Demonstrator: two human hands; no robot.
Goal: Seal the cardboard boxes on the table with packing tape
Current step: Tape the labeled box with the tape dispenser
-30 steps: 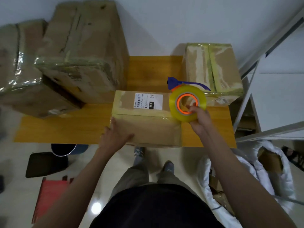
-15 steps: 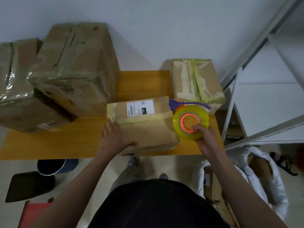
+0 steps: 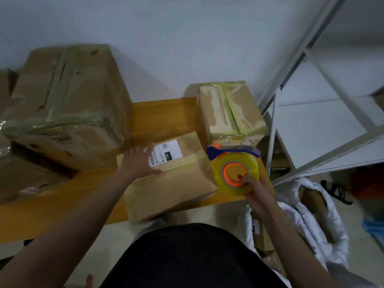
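We see the left hand (image 3: 138, 163) lying flat with spread fingers on top of the small cardboard box (image 3: 166, 179), partly over its white label (image 3: 166, 154). This box sits at the near edge of the wooden table (image 3: 162, 115). The right hand (image 3: 255, 186) grips the yellow tape roll (image 3: 235, 173), fingers curled into its orange core, just beside the box's right end.

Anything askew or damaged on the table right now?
Yes. The labelled box under the left hand sits skewed, its near corner overhanging the table edge. The big box at left shows torn, scuffed cardboard under its tape.
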